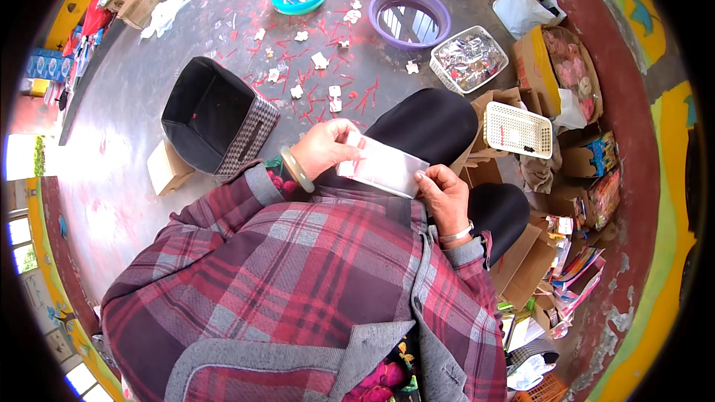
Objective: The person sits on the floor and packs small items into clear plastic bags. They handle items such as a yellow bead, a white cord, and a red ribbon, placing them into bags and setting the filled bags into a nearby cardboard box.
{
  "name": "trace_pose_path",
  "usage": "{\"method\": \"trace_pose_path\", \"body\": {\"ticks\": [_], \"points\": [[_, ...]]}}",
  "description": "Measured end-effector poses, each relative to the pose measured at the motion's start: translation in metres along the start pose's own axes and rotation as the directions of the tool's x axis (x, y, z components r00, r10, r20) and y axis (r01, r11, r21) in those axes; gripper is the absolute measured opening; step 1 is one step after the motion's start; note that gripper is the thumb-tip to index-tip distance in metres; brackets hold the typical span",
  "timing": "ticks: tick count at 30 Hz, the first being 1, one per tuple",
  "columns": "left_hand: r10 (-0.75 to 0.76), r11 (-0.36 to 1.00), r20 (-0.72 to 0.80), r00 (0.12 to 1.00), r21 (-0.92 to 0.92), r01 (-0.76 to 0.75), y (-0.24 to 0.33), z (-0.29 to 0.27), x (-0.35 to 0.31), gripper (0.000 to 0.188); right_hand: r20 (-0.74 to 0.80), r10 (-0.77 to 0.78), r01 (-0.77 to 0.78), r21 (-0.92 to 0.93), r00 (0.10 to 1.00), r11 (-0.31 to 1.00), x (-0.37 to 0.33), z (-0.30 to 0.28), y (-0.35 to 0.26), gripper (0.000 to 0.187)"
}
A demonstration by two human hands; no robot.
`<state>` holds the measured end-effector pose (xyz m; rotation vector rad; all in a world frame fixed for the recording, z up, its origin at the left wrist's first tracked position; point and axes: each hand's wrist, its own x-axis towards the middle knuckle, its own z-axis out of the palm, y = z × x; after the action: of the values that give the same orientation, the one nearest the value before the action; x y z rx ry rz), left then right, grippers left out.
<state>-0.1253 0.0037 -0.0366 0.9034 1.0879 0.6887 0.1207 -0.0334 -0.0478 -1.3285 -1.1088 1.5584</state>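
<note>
Above my lap I hold a clear, flat rectangular plastic packet (387, 167), tilted down toward the right. My left hand (328, 150) grips its left end, thumb lying on top. At the opposite end, my right hand (445, 192) pinches the corner between thumb and fingers. Whether anything is inside the packet I cannot make out, as its surface is pale and shiny. To the left of my left hand stands a black fabric storage box (212, 115) with a houndstooth side, its mouth facing up.
Ahead on the floor are a teal basin (300, 9), a purple basin of water (410, 18) and a white basket of small wrapped pieces (471, 59). Red strips and white scraps (319, 61) litter the floor. Cardboard boxes (521, 264) and an upturned-looking cream basket (518, 130) crowd my right.
</note>
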Motion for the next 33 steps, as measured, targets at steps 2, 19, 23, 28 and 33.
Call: {"method": "trace_pose_path", "body": {"ticks": [2,19,23,28,33], "points": [[0.062,0.997,0.018,0.998,0.036,-0.062,0.001,0.001,0.012,0.019,-0.051,-0.011,0.012,0.035,0.999,0.999,0.004,-0.001,0.004,0.014],[-0.043,0.999,0.03,0.999,0.012,0.043,-0.003,-0.003,0.016,0.027,0.031,0.049,-0.051,0.052,0.998,0.997,0.009,-0.002,0.008,0.017],[-0.02,0.999,0.086,0.996,-0.046,0.024,-0.007,-0.007,0.018,0.024,0.046,0.043,-0.044,0.029,0.998,0.999,0.008,-0.002,0.008,0.016],[-0.011,0.999,0.186,0.982,-0.044,0.02,-0.002,-0.01,0.013,0.024,0.04,0.056,-0.058,0.044,0.998,0.997,0.008,-0.003,0.009,0.015],[-0.064,0.998,0.173,0.983,0.012,0.063,0.006,-0.012,0.008,0.025,-0.004,0.052,-0.052,0.05,0.999,0.997,0.007,0.0,0.009,0.015]]}}
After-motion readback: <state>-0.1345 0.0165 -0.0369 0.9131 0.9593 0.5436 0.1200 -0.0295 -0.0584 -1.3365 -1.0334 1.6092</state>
